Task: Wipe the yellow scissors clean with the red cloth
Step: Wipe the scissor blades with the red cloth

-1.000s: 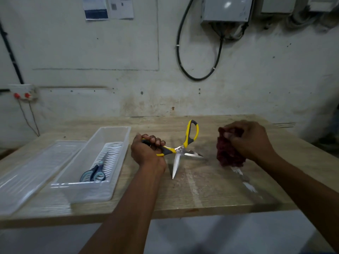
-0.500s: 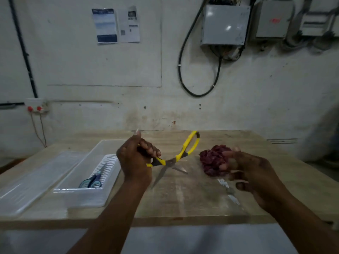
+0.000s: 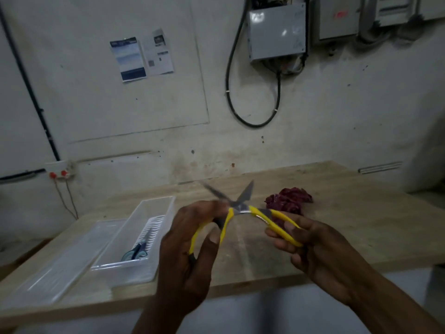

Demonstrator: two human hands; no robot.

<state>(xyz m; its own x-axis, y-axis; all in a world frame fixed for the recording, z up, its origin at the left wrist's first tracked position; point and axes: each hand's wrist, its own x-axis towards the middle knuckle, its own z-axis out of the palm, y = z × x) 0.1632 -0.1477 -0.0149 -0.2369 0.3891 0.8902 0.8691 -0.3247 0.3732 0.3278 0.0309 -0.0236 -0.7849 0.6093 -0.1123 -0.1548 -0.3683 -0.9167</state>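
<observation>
Yellow scissors [image 3: 243, 209] — being held above the desk [image 3: 349, 220], blades spread, left hand [image 3: 190, 247] gripping one handle, right hand [image 3: 310, 242] pinching the other. Red cloth [image 3: 289, 201] lying bunched behind, untouched — wiping apparently not underway; next calling for freeing one hand.

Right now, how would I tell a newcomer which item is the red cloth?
Start at the wooden table. Behind the yellow scissors, toward the wall, lies the red cloth, touched by neither hand. It is the only crumpled, dark red thing there.
</observation>
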